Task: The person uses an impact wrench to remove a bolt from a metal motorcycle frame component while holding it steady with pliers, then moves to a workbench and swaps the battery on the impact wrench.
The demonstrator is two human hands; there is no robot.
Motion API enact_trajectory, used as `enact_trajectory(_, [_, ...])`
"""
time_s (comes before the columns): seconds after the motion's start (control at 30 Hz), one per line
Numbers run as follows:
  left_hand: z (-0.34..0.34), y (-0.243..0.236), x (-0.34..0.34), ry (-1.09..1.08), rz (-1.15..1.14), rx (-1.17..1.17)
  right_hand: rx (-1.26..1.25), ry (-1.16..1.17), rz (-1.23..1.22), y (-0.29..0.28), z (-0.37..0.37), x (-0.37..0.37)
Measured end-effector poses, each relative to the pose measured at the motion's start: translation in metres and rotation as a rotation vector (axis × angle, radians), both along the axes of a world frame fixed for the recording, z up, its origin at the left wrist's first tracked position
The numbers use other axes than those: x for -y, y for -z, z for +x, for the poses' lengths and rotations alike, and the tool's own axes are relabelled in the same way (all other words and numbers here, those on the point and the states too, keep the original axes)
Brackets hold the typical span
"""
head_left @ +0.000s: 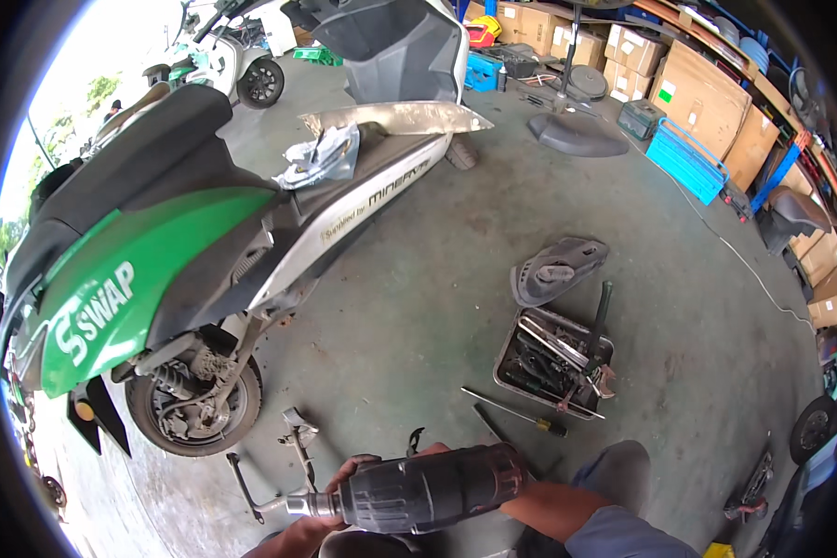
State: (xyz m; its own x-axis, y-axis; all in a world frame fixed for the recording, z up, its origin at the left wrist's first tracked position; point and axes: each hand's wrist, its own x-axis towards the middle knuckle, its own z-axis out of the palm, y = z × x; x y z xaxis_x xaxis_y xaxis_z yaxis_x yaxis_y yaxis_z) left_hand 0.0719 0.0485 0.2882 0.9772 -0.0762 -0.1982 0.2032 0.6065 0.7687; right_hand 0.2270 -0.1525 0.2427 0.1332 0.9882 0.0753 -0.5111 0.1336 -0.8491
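A black impact wrench [428,491] with a bare metal socket end [312,505] lies level across the bottom of the head view. My left hand [349,472] is closed around its front, close to the socket. From the right, my right forearm runs to the back end of the tool. My right hand [434,448] is mostly hidden behind the body, with a bit of finger showing above it. Just beyond my left hand, a metal bracket [299,437] and a bent metal lever [244,488] rest on the floor.
A green and white scooter [158,251] stands at left, its rear wheel [195,400] near me. A metal tray [507,372] of hand tools sits ahead right; a screwdriver [511,410] and a dark plastic cover [558,270] lie beside it. Farther back are a blue toolbox [686,163] and cartons [702,98].
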Motion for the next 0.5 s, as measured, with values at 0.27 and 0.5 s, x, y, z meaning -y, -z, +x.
enact_trajectory(0.27, [0.010, -0.202, 0.080, -0.006, 0.120, -0.439, 0.346, 0.199, -0.112, -0.244, 0.052, 0.146])
enact_trajectory(0.5, [0.035, -0.478, 0.027, -0.044, -0.406, -0.235, 0.592, 0.511, -1.132, -0.455, 0.053, 0.350])
